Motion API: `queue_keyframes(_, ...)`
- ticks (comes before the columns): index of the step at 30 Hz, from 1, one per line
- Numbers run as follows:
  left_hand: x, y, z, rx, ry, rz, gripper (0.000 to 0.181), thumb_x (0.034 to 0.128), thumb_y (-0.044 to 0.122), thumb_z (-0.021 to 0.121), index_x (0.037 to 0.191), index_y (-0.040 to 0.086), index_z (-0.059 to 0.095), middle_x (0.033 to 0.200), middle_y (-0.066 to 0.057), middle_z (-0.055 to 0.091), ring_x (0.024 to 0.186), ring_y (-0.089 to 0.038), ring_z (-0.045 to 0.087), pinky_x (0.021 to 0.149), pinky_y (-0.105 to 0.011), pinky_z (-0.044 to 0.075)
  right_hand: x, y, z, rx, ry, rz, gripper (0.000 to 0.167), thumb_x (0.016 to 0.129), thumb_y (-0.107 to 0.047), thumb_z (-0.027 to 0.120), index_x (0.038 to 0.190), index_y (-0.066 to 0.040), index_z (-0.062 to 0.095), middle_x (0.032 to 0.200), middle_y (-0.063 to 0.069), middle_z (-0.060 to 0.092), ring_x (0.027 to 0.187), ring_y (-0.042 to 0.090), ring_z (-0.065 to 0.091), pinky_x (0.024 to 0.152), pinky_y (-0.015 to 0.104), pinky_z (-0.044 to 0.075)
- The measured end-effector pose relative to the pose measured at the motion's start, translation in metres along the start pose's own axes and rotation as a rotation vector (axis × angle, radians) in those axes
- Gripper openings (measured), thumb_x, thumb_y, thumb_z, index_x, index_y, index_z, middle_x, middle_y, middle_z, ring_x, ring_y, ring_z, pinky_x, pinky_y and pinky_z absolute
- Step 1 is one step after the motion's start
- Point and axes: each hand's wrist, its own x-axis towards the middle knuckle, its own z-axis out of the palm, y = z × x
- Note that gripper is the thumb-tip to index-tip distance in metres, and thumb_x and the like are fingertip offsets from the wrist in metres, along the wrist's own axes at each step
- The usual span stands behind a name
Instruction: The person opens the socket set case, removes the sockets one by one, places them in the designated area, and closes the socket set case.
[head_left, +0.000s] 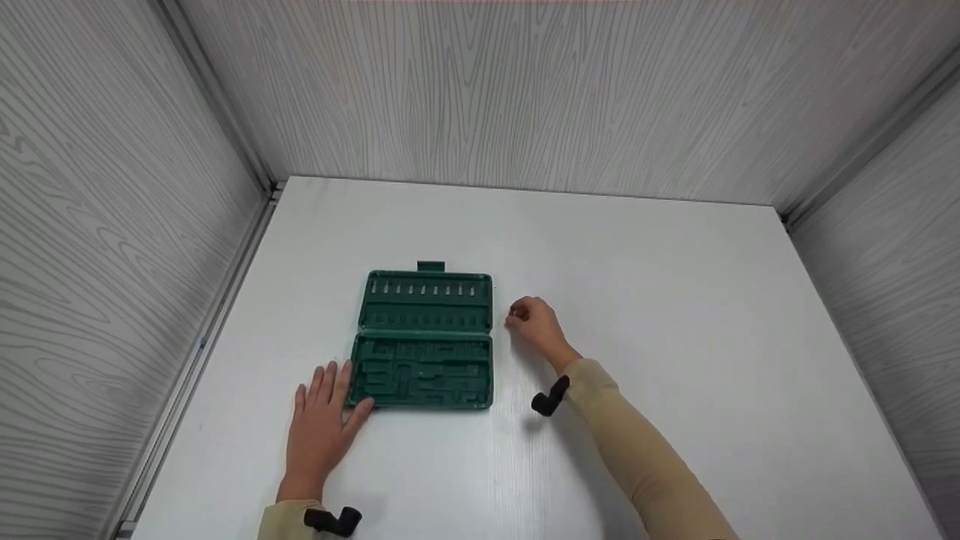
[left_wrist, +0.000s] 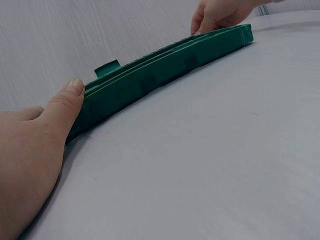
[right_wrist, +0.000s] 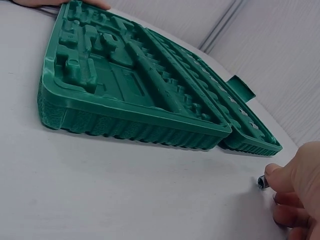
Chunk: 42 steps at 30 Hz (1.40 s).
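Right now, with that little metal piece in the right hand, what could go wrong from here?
The right hand pinches the small metal piece beside the thumb tip, so it could slip and roll across the table.

The left hand touches the green case only around its near left corner; a bump from the right might swivel it, perhaps jostling the row of silvery pieces.

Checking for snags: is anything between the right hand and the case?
Nothing visible: only table lies between the right hand, pinching a metal piece, and the case. The left hand touches its left end.
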Motion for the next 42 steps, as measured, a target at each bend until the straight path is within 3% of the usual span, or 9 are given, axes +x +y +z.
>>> queue_keyframes(8,0.001,-0.001,0.001,-0.008,-0.011,-0.006,0.076,0.0906,0.058,0.045,0.150,0.018,0.019,0.150,-0.015,0.025,0.139,-0.033,0.015,0.111,-0.051,0.006,0.000,0.002,-0.001,0.013,0.019,-0.057,0.019,0.087,-0.008,0.063,0.105,-0.002,0.063,0.094,0.011,0.058,0.086,0.025,0.054,0.076,0.037,0.047)
queue_keyframes(16,0.003,-0.002,0.002,-0.009,-0.008,-0.006,0.076,0.0905,0.058,0.045,0.150,0.018,0.020,0.150,-0.015,0.026,0.139,-0.033,0.015,0.111,-0.052,0.006,0.004,-0.005,-0.004,0.018,0.040,-0.043,0.020,0.090,-0.012,0.061,0.108,-0.003,0.062,0.095,0.008,0.056,0.084,0.022,0.053,0.071,0.033,0.048)
queue_keyframes(23,0.004,-0.002,0.003,-0.010,-0.016,-0.015,0.076,0.0904,0.060,0.043,0.150,0.019,0.019,0.151,-0.014,0.024,0.139,-0.032,0.014,0.111,-0.051,0.004,0.012,-0.017,-0.003,-0.001,0.037,-0.144,0.022,0.091,-0.014,0.061,0.109,-0.003,0.062,0.097,0.007,0.057,0.083,0.019,0.054,0.067,0.031,0.048)
queue_keyframes(27,0.002,-0.002,0.003,-0.009,-0.029,-0.026,0.076,0.0905,0.060,0.043,0.150,0.020,0.019,0.151,-0.014,0.024,0.139,-0.033,0.014,0.111,-0.050,0.004,0.015,-0.021,0.001,-0.009,0.017,-0.152,0.022,0.091,-0.014,0.060,0.111,-0.004,0.062,0.101,0.007,0.057,0.085,0.019,0.054,0.066,0.030,0.050)
queue_keyframes(31,0.000,-0.001,0.002,-0.011,-0.034,-0.031,0.075,0.0904,0.060,0.043,0.150,0.019,0.021,0.150,-0.014,0.025,0.139,-0.033,0.015,0.110,-0.052,0.006,0.019,-0.024,0.009,-0.046,-0.007,-0.131,0.023,0.093,-0.015,0.057,0.114,-0.006,0.061,0.109,0.007,0.057,0.092,0.019,0.055,0.070,0.030,0.051)
queue_keyframes(35,-0.002,0.000,0.000,-0.012,-0.041,-0.037,0.075,0.0905,0.060,0.043,0.150,0.019,0.021,0.150,-0.015,0.025,0.139,-0.033,0.015,0.110,-0.053,0.007,0.022,-0.028,0.017,-0.116,0.001,-0.168,0.027,0.094,-0.014,0.055,0.118,-0.004,0.060,0.115,0.010,0.057,0.103,0.023,0.056,0.082,0.035,0.050)
queue_keyframes(42,0.002,-0.001,-0.002,-0.005,-0.036,-0.024,0.075,0.0910,0.060,0.042,0.150,0.019,0.021,0.150,-0.014,0.024,0.139,-0.033,0.015,0.110,-0.053,0.008,0.031,-0.042,0.022,-0.315,0.055,-0.224,0.022,0.093,-0.017,0.059,0.111,-0.006,0.064,0.118,0.010,0.057,0.111,0.023,0.053,0.092,0.037,0.045)
